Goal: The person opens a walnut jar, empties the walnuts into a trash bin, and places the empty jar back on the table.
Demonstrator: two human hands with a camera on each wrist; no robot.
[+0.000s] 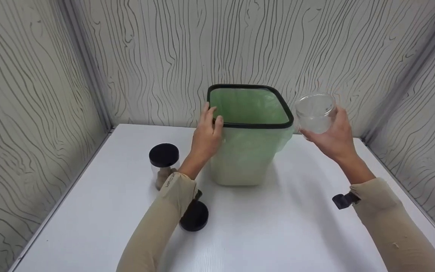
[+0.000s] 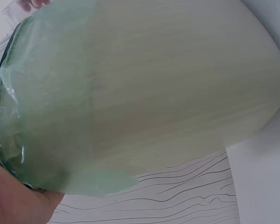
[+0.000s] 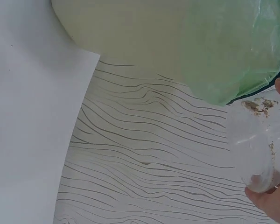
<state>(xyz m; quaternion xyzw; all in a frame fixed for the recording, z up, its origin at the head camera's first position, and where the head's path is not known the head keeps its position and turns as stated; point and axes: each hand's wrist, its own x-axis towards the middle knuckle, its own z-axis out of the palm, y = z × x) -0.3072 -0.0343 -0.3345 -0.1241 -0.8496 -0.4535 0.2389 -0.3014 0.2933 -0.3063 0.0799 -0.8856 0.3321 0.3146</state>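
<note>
My left hand is curled over the black rim of the lined bin, presumably to steady it on the counter; my right hand grips a clear jar by its side, just beside the rim, seemingly leaving its mouth unblocked; brown residue marks its wall; a black lid lies near my left sleeve, perhaps set aside from this jar.

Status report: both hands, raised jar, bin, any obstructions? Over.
Right hand holds clear jar, brown residue showing. Left hand grips black-rimmed bin. Bin's opening looks unblocked.
</note>
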